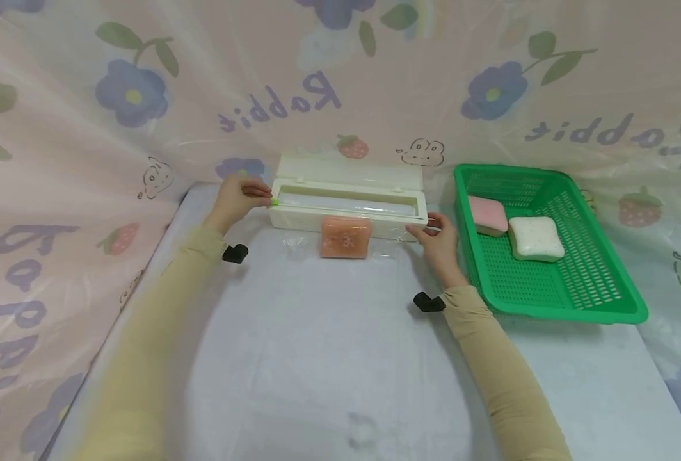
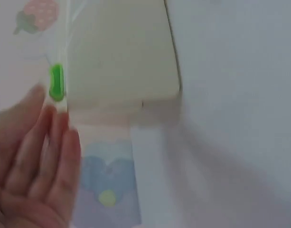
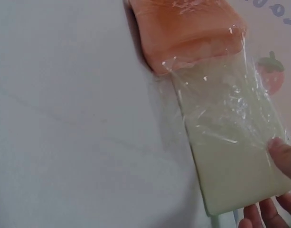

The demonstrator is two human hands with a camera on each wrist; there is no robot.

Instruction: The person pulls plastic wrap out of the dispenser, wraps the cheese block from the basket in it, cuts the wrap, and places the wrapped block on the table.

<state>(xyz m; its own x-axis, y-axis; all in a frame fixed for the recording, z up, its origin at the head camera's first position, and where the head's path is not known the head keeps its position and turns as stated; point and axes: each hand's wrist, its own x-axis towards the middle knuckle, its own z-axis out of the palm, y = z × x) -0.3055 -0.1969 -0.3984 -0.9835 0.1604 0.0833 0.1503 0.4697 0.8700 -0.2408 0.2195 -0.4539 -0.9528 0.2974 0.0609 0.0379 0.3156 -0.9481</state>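
Observation:
A white cling film dispenser (image 1: 294, 219) stands at the back of the table, its lid (image 1: 346, 173) tipped back and a roll of film (image 1: 346, 203) inside. At its left end sits a small green slide cutter (image 2: 56, 82). My left hand (image 1: 238, 200) is right beside that cutter, fingers (image 2: 64, 161) fairly straight, with nothing seen between them and the thumb. My right hand (image 1: 440, 246) grips the dispenser's right end, thumb (image 3: 280, 152) on the front face and fingers at the end. An orange soap bar (image 1: 345, 237) leans against the front, with clear film (image 3: 221, 114) over it and the dispenser.
To the right stands a green basket (image 1: 611, 256) holding a pink soap bar (image 1: 487, 216) and a white speckled one (image 1: 536, 239). A patterned curtain (image 1: 340, 57) hangs close behind the dispenser. The white table (image 1: 317, 358) stretches toward me.

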